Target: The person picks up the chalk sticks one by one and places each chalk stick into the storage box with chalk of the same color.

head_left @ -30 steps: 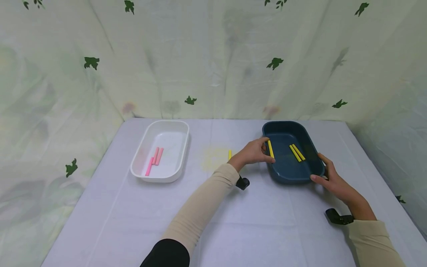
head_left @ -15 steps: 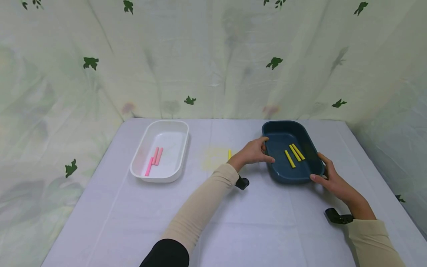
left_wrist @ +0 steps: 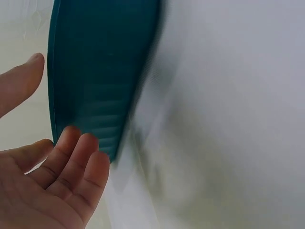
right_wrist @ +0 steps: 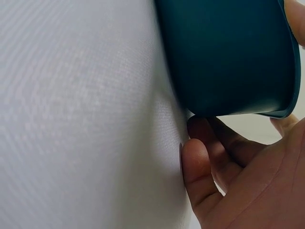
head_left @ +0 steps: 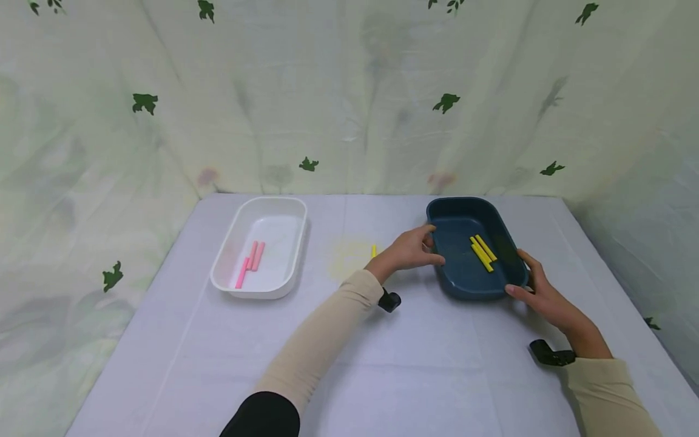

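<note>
Two hands are set at a dark blue tray [head_left: 505, 285] on the white-covered table [head_left: 415, 376]. The left hand [head_left: 411, 250] is placed at the tray's 9 o'clock wall, fingers relaxed and nearly straight along the rim; in the left wrist view the fingertips [left_wrist: 78, 148] are seen beside the tray wall [left_wrist: 102, 71], thumb apart, nothing gripped. The right hand [head_left: 537, 291] is placed at the tray's 4 o'clock corner, fingers spread against the outer wall; in the right wrist view the fingers [right_wrist: 200, 167] are seen touching the base of the tray wall [right_wrist: 224, 57], not curled round it. Both hands are read as relaxed and unclosed, holding nothing. The tray is found at 2 o'clock on the table, resting flat. Three yellow sticks [head_left: 483, 252] are seen inside it, lying close together. One more yellow stick [head_left: 374, 250] is seen on the cloth just at 9 o'clock of the left hand. A white tray [head_left: 229, 279] is set at 10 o'clock on the table, well apart, with pink sticks [head_left: 250, 262] inside.
</note>
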`<state>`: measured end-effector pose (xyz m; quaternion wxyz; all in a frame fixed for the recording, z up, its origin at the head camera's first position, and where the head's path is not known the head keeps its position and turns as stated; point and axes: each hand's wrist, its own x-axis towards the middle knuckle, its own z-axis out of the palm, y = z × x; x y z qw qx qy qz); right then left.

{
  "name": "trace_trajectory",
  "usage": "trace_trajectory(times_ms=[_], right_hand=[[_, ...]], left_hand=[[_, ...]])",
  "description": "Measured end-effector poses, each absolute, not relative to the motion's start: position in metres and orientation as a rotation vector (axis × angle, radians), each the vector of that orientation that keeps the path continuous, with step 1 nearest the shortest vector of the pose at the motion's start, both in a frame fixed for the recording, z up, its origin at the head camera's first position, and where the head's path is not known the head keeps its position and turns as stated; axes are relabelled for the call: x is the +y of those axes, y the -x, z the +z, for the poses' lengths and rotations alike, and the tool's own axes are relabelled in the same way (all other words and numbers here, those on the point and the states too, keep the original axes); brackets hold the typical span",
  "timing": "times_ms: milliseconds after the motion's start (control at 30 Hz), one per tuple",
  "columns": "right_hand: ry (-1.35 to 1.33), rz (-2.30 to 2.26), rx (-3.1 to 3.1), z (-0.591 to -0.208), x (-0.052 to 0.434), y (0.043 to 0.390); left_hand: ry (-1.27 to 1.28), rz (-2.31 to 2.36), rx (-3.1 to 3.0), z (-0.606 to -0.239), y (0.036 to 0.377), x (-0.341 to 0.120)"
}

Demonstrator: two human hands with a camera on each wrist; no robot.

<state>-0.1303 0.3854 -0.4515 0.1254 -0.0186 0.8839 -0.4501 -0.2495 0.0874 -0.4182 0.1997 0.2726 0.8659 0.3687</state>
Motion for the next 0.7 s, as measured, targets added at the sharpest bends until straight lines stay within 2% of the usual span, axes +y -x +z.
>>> trace_trajectory(times_ms=[267, 467, 700], right_hand=[[0.029, -1.303, 2.577, -0.453, 0.385, 0.132], [0.051, -1.312, 2.572, -0.454, 0.383, 0.133], [0.028, -1.312, 2.572, -0.454, 0.384, 0.132]], left_hand=[[-0.834, 0.964, 2.458, -0.413, 0.244, 0.061], [-0.970, 0.809, 2.469, -0.410, 0.228, 0.032], [-0.989, 0.683, 2.471, -0.417, 0.215, 0.004]])
